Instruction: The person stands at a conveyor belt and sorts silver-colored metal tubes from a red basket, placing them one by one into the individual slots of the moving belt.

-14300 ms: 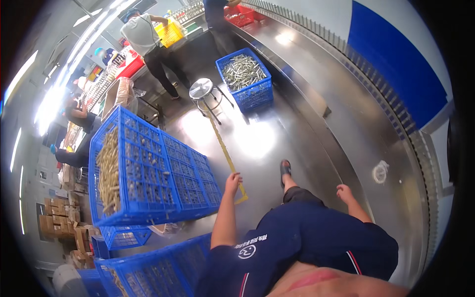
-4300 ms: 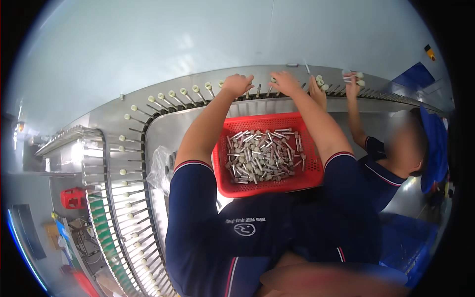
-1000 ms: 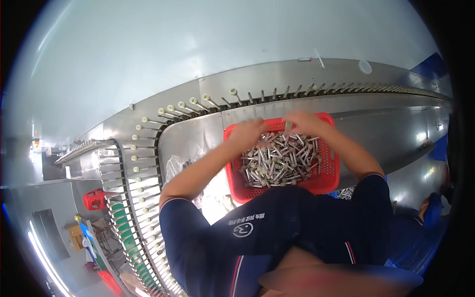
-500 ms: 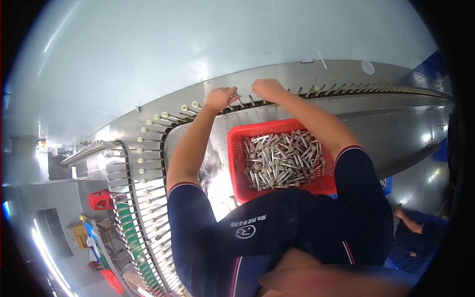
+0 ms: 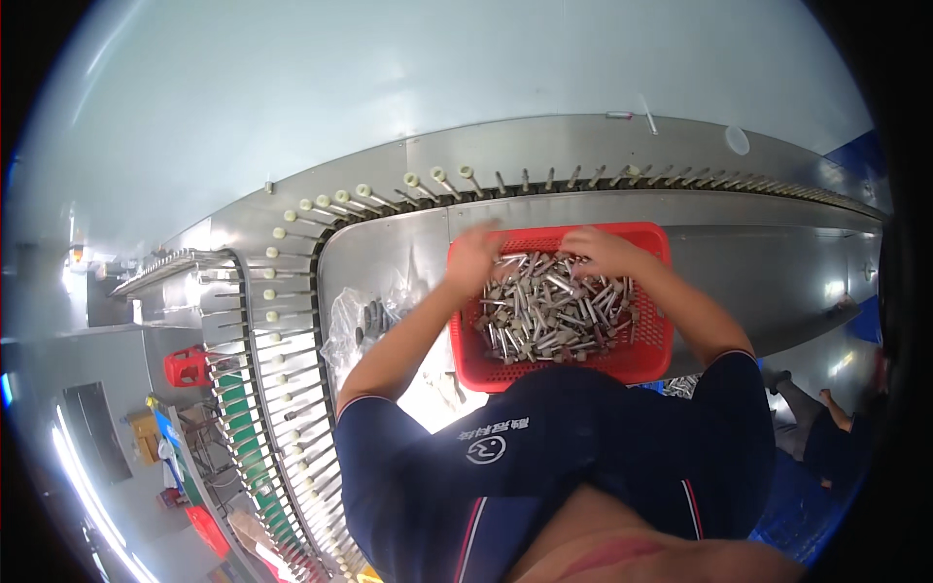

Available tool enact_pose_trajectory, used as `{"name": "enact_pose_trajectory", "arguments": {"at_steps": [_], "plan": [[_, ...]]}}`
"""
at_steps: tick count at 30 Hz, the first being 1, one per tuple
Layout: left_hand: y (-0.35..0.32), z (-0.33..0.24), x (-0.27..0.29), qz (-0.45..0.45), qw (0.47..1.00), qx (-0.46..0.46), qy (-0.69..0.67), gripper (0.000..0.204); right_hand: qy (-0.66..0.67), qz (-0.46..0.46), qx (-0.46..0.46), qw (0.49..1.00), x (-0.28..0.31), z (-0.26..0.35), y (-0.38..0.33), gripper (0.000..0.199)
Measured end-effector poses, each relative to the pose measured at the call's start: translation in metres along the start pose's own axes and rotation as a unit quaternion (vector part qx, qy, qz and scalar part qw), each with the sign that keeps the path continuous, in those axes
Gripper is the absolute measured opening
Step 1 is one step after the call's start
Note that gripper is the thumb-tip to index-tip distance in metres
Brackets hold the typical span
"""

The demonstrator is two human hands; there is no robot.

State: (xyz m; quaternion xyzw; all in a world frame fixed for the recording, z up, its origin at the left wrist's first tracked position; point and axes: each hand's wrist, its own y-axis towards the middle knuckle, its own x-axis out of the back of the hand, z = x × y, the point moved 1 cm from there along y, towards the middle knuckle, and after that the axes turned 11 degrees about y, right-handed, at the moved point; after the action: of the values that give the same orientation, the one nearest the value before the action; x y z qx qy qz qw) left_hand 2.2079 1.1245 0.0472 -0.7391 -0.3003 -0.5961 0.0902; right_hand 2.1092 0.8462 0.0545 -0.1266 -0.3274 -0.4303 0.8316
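Reaching into the red basket point(image 5: 653, 358), I am laying both hands on the metal pins point(image 5: 554, 316). Left hand point(image 5: 473, 258) is curling loosely; right hand point(image 5: 600, 251) is spreading flat, and I cannot tell what either is gripping.

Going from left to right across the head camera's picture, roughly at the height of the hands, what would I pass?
Small red box → curved line of metal pins → crumpled clear plastic bag → left hand → right hand, both over the red basket of metal parts → bare steel table.
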Motion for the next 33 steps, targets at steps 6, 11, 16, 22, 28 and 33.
{"name": "enact_pose_trajectory", "arguments": {"at_steps": [6, 11, 16, 22, 28, 33], "plan": [[0.063, 0.098, 0.064, -0.129, 0.979, 0.015, 0.159, 0.039, -0.123, -0.226, 0.033, 0.966, 0.030, 0.016, 0.140, 0.036], [0.086, 0.113, 0.031, 0.019, 0.989, -0.058, 0.132, 0.019, -0.188, -0.130, -0.078, 0.970, 0.042, -0.014, 0.197, 0.029], [0.121, 0.077, 0.084, -0.060, 0.997, -0.046, 0.010, 0.015, -0.065, -0.153, -0.145, 0.975, 0.091, 0.004, 0.160, 0.025], [0.006, -0.028, 0.042, 0.124, 0.977, -0.117, -0.130, 0.045, 0.039, 0.033, -0.085, 0.995, 0.015, 0.045, 0.037, 0.035], [-0.029, 0.052, -0.010, 0.028, 0.997, 0.042, -0.061, 0.049, -0.091, -0.022, -0.072, 0.993, -0.020, 0.017, 0.036, 0.056], [0.037, 0.116, 0.071, -0.142, 0.974, 0.060, 0.164, 0.041, -0.109, -0.172, 0.005, 0.979, 0.022, 0.024, 0.159, 0.048]]}}
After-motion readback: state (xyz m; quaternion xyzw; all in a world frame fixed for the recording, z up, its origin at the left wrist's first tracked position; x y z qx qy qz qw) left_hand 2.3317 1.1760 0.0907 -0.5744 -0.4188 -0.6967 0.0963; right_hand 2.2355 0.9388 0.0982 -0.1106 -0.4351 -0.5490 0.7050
